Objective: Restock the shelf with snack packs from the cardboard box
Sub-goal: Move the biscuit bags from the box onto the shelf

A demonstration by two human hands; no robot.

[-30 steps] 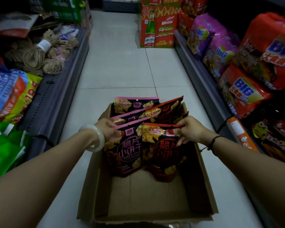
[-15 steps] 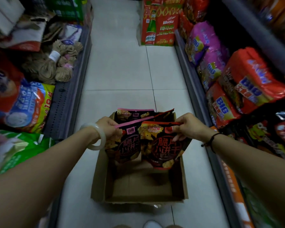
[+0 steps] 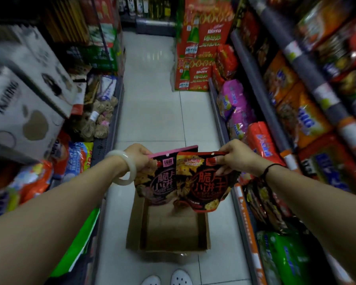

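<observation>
My left hand [image 3: 139, 157], with a white bangle at the wrist, pinches the top edge of a pink-topped dark snack pack [image 3: 162, 177]. My right hand [image 3: 235, 156] pinches the top of a red-topped snack pack [image 3: 206, 182]. Both packs hang side by side, overlapping, in the air above the cardboard box [image 3: 167, 245] on the aisle floor. The part of the box that I can see holds nothing; the hanging packs hide its far end. The shelf [image 3: 255, 93] on the right is lined with snack bags.
A shelf [image 3: 109, 128] on the left carries white cartons, twine bundles and coloured bags. Red drink cartons [image 3: 195, 64] are stacked at the aisle's far right. My white shoes [image 3: 169, 279] stand just behind the box. Tiled floor runs ahead.
Both hands have lifted the packs up out of the box. The view has risen, so the box looks smaller and lower, and more upper shelves show.
</observation>
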